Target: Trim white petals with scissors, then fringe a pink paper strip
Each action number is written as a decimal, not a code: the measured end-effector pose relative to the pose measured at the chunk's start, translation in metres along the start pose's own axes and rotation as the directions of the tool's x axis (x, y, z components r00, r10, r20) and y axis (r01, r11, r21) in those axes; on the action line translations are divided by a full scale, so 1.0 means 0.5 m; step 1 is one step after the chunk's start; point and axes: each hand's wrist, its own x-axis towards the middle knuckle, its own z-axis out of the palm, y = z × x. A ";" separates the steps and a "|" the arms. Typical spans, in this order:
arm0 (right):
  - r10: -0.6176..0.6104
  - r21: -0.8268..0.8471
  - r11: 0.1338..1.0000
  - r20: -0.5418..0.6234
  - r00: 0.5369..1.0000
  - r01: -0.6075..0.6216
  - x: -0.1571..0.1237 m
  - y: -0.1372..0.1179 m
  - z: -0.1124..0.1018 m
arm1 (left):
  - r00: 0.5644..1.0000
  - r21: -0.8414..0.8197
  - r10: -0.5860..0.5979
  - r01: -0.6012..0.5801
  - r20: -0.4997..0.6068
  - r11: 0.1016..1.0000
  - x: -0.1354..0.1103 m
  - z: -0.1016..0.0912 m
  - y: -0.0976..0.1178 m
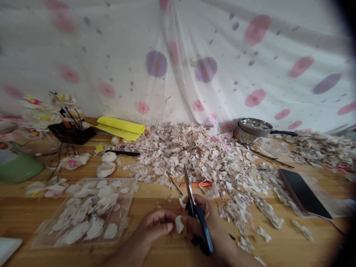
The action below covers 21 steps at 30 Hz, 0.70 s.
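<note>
My right hand point(205, 218) is closed around dark blue-handled scissors point(202, 226), their metal blades pointing up and away and looking closed. At its fingertips, between my two hands, is a small white petal-like piece point(179, 224). My left hand point(157, 226) has its fingers curled in a pinch at the left edge of that piece. Another pale scrap point(183, 201) shows just behind the scissors. To the left, a clear plastic tray point(126, 218) holds many loose whitish petal pieces point(94, 200).
A large heap of pale trimmings point(189, 148) covers the back of the wooden table. Around it are a phone point(304, 193), metal pans point(251, 129), a yellow sheet point(122, 126), an orange strip point(197, 184), handmade flowers point(41, 115) and a green container point(20, 167). A patterned curtain point(116, 55) hangs behind.
</note>
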 end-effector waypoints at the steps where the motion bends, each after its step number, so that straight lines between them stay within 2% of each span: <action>1: -0.001 -0.001 1.000 0.009 1.000 0.001 -0.001 0.004 0.001 | 1.000 -0.026 -0.008 0.008 -0.006 1.000 -0.002 0.002 0.004; 6: -0.037 -0.060 0.997 0.027 0.999 0.038 -0.006 0.015 0.012 | 0.999 0.002 0.004 -0.004 0.049 1.000 0.002 0.002 -0.002; 12: -0.110 -0.144 0.984 -0.016 0.994 0.107 -0.004 0.014 0.015 | 1.000 0.049 0.000 -0.001 0.018 0.999 0.006 0.000 -0.010; 18: -0.200 -0.187 0.961 0.027 0.979 0.201 -0.010 -0.015 -0.004 | 0.998 -0.115 0.035 -0.041 -0.052 0.993 0.007 -0.010 0.007; 21: -0.230 -0.298 0.924 0.064 0.971 0.239 -0.018 -0.030 -0.010 | 0.993 -0.182 0.060 -0.077 -0.097 0.980 0.006 -0.016 0.028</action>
